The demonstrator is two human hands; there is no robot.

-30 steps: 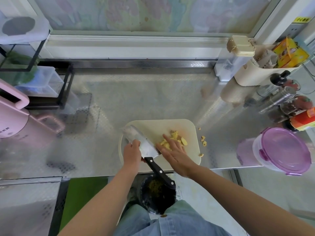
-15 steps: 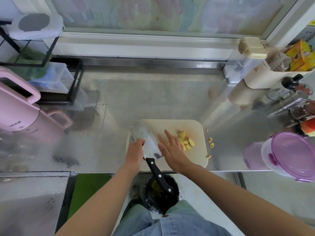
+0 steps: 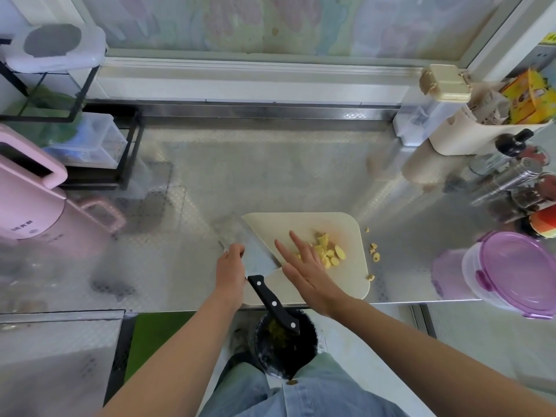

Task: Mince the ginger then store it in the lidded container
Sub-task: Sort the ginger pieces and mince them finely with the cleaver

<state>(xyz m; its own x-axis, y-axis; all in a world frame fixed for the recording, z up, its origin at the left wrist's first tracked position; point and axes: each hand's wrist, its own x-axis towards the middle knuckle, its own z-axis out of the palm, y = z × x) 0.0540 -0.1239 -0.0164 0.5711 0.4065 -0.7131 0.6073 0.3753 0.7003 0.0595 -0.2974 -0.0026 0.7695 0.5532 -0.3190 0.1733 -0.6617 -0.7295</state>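
Station: steel counter [image 3: 270,176], viewed from above.

Cutting board [image 3: 301,224]: cream, set at the near edge of the counter.

Ginger [image 3: 326,251]: a loose pile of coarse yellow pieces on the right half of the board, not yet fine. A few stray pieces [image 3: 374,251] lie off the board on the counter just beside its right edge.

Cleaver [image 3: 252,248]: the broad blade lies tilted across the board's left side, its tip pointing away and to the left. The black riveted handle [image 3: 273,302] projects past the counter edge, above a black bin [image 3: 285,350] on the floor.

Left hand [image 3: 230,269]: at the blade's left edge, fingers curled over the spine and gripping it. Whether the thumb is under the blade cannot be told from this angle.

Right hand [image 3: 307,272]: palm down, fingers straight and slightly spread, holding nothing. It sits over the board between the blade's heel and the ginger pile, its fingers alongside the left edge of the pile. Contact with the board appears likely but is not certain.

Lidded container [image 3: 517,272]: clear tub with a purple clip lid, lid on, standing at the counter's right end, well apart from the board.

Other items: a pink appliance [image 3: 27,206] at far left; bottles and jars [image 3: 511,182] at far right, behind the container.
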